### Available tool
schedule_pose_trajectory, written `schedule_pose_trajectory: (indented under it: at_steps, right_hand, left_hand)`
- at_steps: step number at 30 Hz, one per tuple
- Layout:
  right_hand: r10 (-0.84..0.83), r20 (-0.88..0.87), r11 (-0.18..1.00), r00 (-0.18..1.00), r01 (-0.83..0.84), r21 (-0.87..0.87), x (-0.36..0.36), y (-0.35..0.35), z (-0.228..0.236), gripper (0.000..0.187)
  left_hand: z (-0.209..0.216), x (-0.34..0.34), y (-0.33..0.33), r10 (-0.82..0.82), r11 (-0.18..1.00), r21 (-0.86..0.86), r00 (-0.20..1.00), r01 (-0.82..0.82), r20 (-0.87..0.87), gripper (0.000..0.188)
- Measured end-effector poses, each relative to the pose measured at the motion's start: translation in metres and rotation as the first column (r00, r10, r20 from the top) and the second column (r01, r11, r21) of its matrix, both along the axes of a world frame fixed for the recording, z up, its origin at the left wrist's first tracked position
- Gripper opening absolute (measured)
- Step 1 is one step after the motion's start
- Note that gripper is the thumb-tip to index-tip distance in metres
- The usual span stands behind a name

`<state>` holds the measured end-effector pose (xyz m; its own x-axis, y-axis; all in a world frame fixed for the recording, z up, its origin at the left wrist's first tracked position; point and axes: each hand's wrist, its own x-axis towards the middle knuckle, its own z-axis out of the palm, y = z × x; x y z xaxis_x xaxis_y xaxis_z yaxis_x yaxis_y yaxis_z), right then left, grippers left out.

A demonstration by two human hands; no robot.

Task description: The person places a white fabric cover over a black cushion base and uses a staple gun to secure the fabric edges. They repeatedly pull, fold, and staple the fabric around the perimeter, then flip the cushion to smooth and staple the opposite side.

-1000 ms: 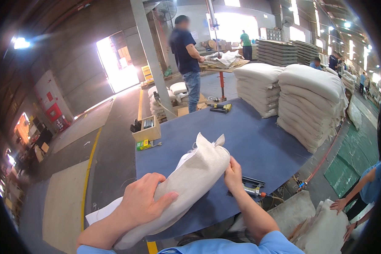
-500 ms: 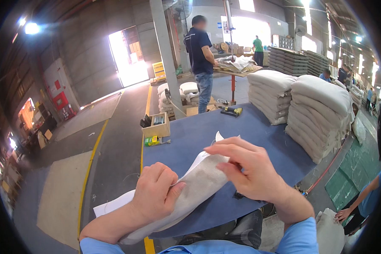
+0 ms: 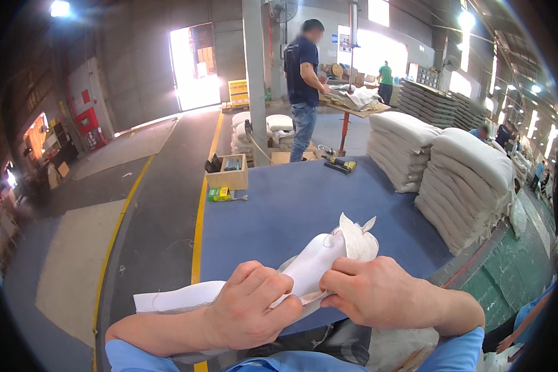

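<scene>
A length of white and beige fabric (image 3: 316, 263) lies folded over the near part of the blue-topped table, in front of me. Its left end spreads out flat and white past my wrist, and its far end bunches into two pointed beige corners. My left hand (image 3: 254, 304) is closed on the near edge of the fabric, thumb against the curled fingers. Close by on the right, my right hand (image 3: 372, 291) pinches the same edge. A short stretch of folded edge shows between the two hands. Under my palms the cloth is hidden.
On the blue table (image 3: 279, 198) stand a wooden box (image 3: 228, 173) of tools, a green-yellow packet (image 3: 219, 194) and a nail gun (image 3: 341, 164). Tall stacks of folded beige fabric (image 3: 465, 186) rise at the right. Beyond, a person (image 3: 304, 87) stands at another table.
My right hand has come down from above the fabric to pinch its near edge. The fabric has turned, showing more white side. My left hand has shifted nearer and slightly right.
</scene>
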<state>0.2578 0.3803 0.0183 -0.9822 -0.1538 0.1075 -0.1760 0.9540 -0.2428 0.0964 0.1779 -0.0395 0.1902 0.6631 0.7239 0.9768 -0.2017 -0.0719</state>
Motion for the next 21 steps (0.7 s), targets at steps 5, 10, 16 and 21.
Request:
schedule_pose_trajectory:
  at_steps: [5, 10, 16, 21]
  right_hand:
    - [0.058, -0.245, 0.996, 0.968, -0.074, -0.058, 0.012, -0.003, -0.032, 0.014]
    - [0.000, -0.733, 0.969, 0.681, -0.182, -0.169, -0.003, -0.007, -0.101, 0.014]
    - [-0.060, -0.912, 0.944, 0.406, -0.275, -0.184, -0.016, -0.010, -0.126, 0.022]
    - [-0.056, -0.969, 0.923, 0.242, -0.358, -0.142, -0.023, -0.001, -0.125, 0.018]
  left_hand:
    - [0.002, 0.004, 0.002, -0.011, 0.993, -0.115, 0.988, 0.029, 0.155, 0.022]
    - [0.008, -0.012, 0.005, 0.423, 0.715, -0.627, 0.522, 0.309, 0.740, 0.055]
    - [-0.006, -0.032, 0.033, 0.498, 0.370, -0.628, 0.424, 0.685, 0.756, 0.089]
    - [-0.015, -0.011, 0.041, 0.575, 0.487, -0.520, 0.190, 0.702, 0.796, 0.081]
